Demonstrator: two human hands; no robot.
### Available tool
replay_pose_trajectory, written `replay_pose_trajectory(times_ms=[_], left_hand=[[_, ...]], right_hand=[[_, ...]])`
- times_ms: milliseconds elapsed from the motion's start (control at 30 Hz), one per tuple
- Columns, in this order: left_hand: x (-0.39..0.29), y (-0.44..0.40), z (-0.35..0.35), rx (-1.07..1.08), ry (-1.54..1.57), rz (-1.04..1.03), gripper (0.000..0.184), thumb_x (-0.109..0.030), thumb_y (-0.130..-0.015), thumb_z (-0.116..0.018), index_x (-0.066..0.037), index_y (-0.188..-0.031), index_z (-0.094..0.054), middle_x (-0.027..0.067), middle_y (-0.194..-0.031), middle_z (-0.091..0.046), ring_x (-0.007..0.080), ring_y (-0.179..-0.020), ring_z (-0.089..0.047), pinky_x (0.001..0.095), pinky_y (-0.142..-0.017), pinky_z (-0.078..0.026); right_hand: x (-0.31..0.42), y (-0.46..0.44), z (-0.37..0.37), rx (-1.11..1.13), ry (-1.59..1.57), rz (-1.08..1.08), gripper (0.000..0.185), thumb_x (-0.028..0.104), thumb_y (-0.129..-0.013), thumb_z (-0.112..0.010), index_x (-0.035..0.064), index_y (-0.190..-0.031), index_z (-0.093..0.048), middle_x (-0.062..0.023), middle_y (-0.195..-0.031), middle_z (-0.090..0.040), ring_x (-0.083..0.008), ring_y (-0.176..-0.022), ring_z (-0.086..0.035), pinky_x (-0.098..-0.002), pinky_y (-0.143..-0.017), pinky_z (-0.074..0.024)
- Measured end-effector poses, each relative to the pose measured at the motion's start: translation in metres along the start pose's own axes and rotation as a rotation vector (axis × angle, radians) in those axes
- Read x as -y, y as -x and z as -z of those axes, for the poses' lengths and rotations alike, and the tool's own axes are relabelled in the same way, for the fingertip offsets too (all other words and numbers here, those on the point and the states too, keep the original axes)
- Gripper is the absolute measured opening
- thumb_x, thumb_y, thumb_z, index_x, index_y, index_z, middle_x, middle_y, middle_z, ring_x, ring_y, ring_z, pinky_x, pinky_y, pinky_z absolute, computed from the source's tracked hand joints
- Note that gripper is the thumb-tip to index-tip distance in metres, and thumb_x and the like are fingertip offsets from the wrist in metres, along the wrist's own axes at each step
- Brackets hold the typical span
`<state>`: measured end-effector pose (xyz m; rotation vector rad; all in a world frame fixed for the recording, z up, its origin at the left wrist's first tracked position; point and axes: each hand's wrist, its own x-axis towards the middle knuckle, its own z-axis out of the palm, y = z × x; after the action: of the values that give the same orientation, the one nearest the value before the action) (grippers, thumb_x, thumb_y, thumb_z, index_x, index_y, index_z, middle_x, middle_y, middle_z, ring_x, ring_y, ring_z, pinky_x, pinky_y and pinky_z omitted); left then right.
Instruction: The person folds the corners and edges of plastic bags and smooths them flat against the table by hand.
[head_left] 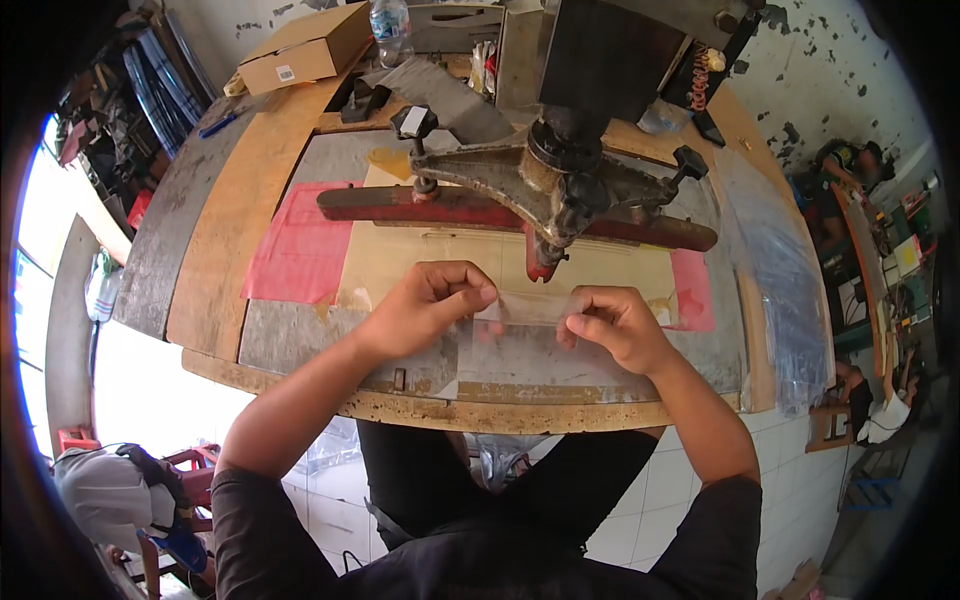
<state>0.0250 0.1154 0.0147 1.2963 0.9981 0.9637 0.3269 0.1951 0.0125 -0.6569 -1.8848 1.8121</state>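
Between my two hands a clear plastic sheet (528, 340) is held up by its upper corners over the near part of the worktable. My left hand (432, 305) is closed, thumb against bent fingers, on one corner. The other corner is pinched in my right hand (618, 328). Just beyond them, a press head with a long red bar (470, 210) stands over a cream board (385, 265). Pink sheeting (300, 245) shows at both sides of that board. What lies directly under the bar is partly hidden.
At the right edge of the table lies a pile of clear plastic sheets (788, 290). A cardboard box (300, 55), a water bottle (391, 32) and a blue pen (217, 125) sit toward the back left. Other people (850, 170) are beyond the table.
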Motion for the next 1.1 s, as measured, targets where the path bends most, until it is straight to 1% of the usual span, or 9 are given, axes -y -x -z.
replay_pose_trajectory(times_ms=[67,200,300,367,467,700,900,967,1100], left_hand=[[0.0005,0.0,0.0002,-0.024,-0.054,0.04,0.021,-0.017,-0.111,-0.063,0.004,-0.111,-0.069,0.0065,-0.1,-0.078,0.0085,-0.086,-0.07,0.0256,-0.081,-0.054],[-0.0013,0.001,-0.0007,-0.006,-0.012,0.015,0.02,-0.016,-0.111,-0.063,0.004,-0.112,-0.07,0.0056,-0.102,-0.078,0.0072,-0.086,-0.069,0.0255,-0.08,-0.054],[0.0018,0.0006,0.0002,0.006,-0.01,0.025,0.02,-0.014,-0.11,-0.064,0.004,-0.112,-0.069,0.0067,-0.102,-0.077,0.0097,-0.087,-0.07,0.0268,-0.082,-0.055],[0.0033,0.0003,-0.0016,0.044,0.15,0.011,0.019,-0.013,-0.11,-0.064,0.005,-0.112,-0.069,0.0087,-0.1,-0.077,0.0133,-0.088,-0.071,0.0288,-0.082,-0.056],[0.0024,0.0001,0.0002,0.069,0.132,-0.024,0.018,-0.013,-0.11,-0.063,0.005,-0.111,-0.069,0.0101,-0.099,-0.076,0.016,-0.089,-0.072,0.0306,-0.082,-0.057],[0.001,0.0007,-0.0005,0.064,0.141,-0.029,0.018,-0.013,-0.109,-0.064,0.004,-0.109,-0.069,0.0084,-0.095,-0.075,0.0149,-0.089,-0.07,0.0314,-0.08,-0.057],[0.0043,0.0006,-0.0007,0.025,0.116,0.007,0.02,-0.018,-0.108,-0.068,0.001,-0.105,-0.069,0.0056,-0.091,-0.073,0.0121,-0.079,-0.067,0.0288,-0.076,-0.054],[0.0057,-0.0001,-0.0004,-0.005,0.06,0.022,0.02,-0.02,-0.108,-0.069,0.0,-0.105,-0.07,0.0048,-0.088,-0.073,0.011,-0.075,-0.065,0.0274,-0.074,-0.052],[0.0032,0.0004,-0.0014,-0.029,0.033,0.025,0.02,-0.019,-0.107,-0.068,0.0,-0.105,-0.07,0.0045,-0.088,-0.072,0.0105,-0.073,-0.065,0.0273,-0.073,-0.052]], right_hand=[[-0.0014,-0.0008,-0.0005,-0.003,-0.022,0.006,0.018,0.015,-0.106,-0.069,-0.0015,-0.102,-0.073,-0.0059,-0.093,-0.075,-0.0129,-0.086,-0.069,-0.0301,-0.082,-0.0563],[-0.0028,-0.0022,-0.0019,-0.057,-0.039,0.034,0.017,0.015,-0.105,-0.07,-0.0014,-0.102,-0.073,-0.0057,-0.09,-0.073,-0.0133,-0.084,-0.068,-0.0299,-0.078,-0.0556],[-0.003,-0.0034,-0.001,-0.081,0.004,0.038,0.015,0.013,-0.105,-0.071,-0.0015,-0.101,-0.073,-0.0055,-0.09,-0.073,-0.0134,-0.083,-0.068,-0.03,-0.077,-0.0554],[-0.0031,-0.0038,-0.0008,-0.086,0.035,0.047,0.014,0.012,-0.104,-0.071,-0.0016,-0.1,-0.073,-0.0055,-0.09,-0.073,-0.0134,-0.082,-0.068,-0.03,-0.077,-0.0554],[-0.0018,-0.0034,-0.0017,-0.091,0.036,0.044,0.014,0.01,-0.104,-0.07,-0.0016,-0.099,-0.074,-0.0054,-0.09,-0.073,-0.0135,-0.081,-0.068,-0.0299,-0.077,-0.0555],[-0.0032,-0.0023,0.0014,-0.066,-0.002,0.088,0.015,0.009,-0.105,-0.068,-0.0028,-0.097,-0.073,-0.0065,-0.09,-0.072,-0.0135,-0.083,-0.067,-0.0305,-0.078,-0.0561],[0.0005,-0.0018,0.0018,-0.054,0.009,0.107,0.015,0.008,-0.105,-0.067,-0.0031,-0.095,-0.072,-0.0064,-0.089,-0.071,-0.0141,-0.083,-0.066,-0.0318,-0.077,-0.0563],[0.001,-0.0015,0.0025,-0.049,0.02,0.117,0.015,0.007,-0.104,-0.066,-0.0031,-0.094,-0.071,-0.0064,-0.089,-0.071,-0.0144,-0.083,-0.066,-0.0321,-0.077,-0.0564],[0.0025,-0.0007,0.0026,-0.068,0.045,0.12,0.015,0.007,-0.104,-0.065,-0.0031,-0.093,-0.07,-0.0069,-0.088,-0.07,-0.0146,-0.082,-0.066,-0.0324,-0.076,-0.0559]])
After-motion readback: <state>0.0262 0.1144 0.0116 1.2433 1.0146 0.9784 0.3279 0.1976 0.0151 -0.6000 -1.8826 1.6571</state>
